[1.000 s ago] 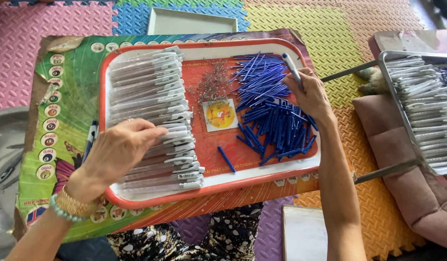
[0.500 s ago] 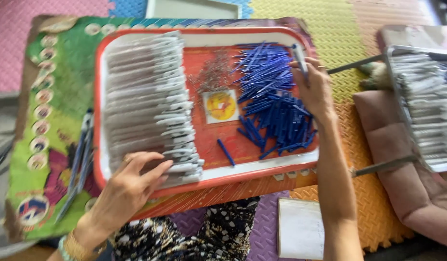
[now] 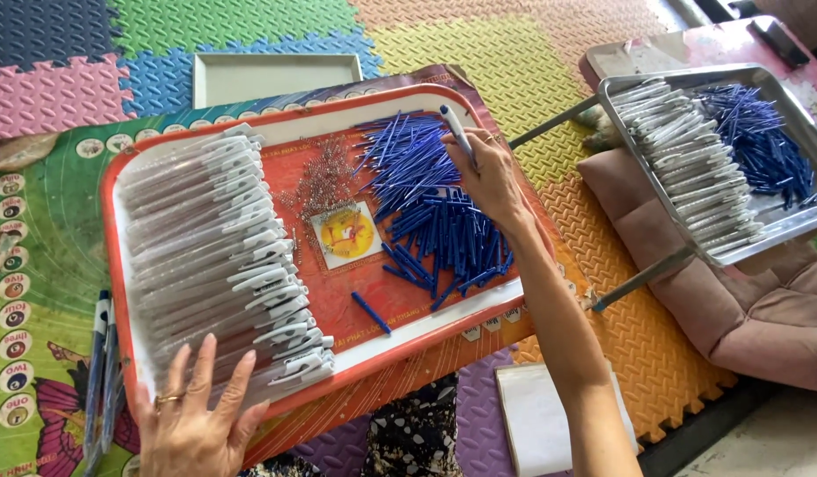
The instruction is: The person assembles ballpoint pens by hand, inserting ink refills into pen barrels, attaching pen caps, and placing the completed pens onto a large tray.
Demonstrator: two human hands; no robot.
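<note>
So the left hand (image 3: 192, 420) is flat and spread out at the near left corner of the red tray (image 3: 117, 291), fingers splayed over the rim and touching the bottom end of the row of clear pen barrels (image 3: 214, 256). It's not gripping anything, just pressing down with an open palm. There's a ring on one finger.

The right hand (image 3: 488, 177) is over the far right part of the tray, pinching one pen (image 3: 456, 131) between the fingertips, blue tip pointing up and away. It hangs right above the heap of blue refills (image 3: 435, 208), which fills the right half of the tray. One stray refill (image 3: 371, 312) lies by itself nearer the front edge.

Between the barrels and the refills there's a little scatter of springs (image 3: 323, 181) and a square yellow sticker (image 3: 347, 234) on the tray floor.

A couple of finished pens (image 3: 99, 371) lie on the green mat (image 3: 37, 265) left of the tray, just beside the left hand. Off to the right, well apart, a metal tray (image 3: 779, 221) sits on a pink cushion (image 3: 762, 327) with more barrels and refills in it. A small empty-looking grey tray (image 3: 276, 75) lies beyond the red one, on the foam floor tiles (image 3: 479, 44)
</note>
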